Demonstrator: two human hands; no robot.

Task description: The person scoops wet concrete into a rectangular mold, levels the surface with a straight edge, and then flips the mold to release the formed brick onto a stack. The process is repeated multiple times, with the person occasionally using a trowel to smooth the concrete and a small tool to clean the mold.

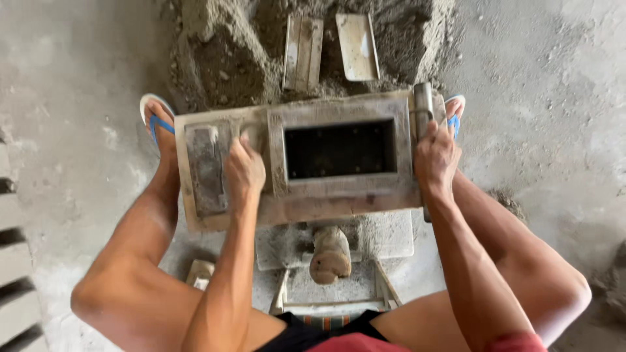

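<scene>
Both of my hands sit on the grey, mortar-caked rectangular block mould [306, 160] below the sand heap [241, 52], left hand [244, 171] curled on its frame, right hand [435, 156] wrapped round the grey metal handle [424, 107]; it looks heavy, stiff and gritty.

We have both arms stretched forward, left hand [244, 171] curled knuckles-up, right hand [435, 160] clenched, wrist straight.

Bare arms and legs, red shorts [365, 343], black waistband, blue-strapped white flip-flops [155, 112]
</scene>
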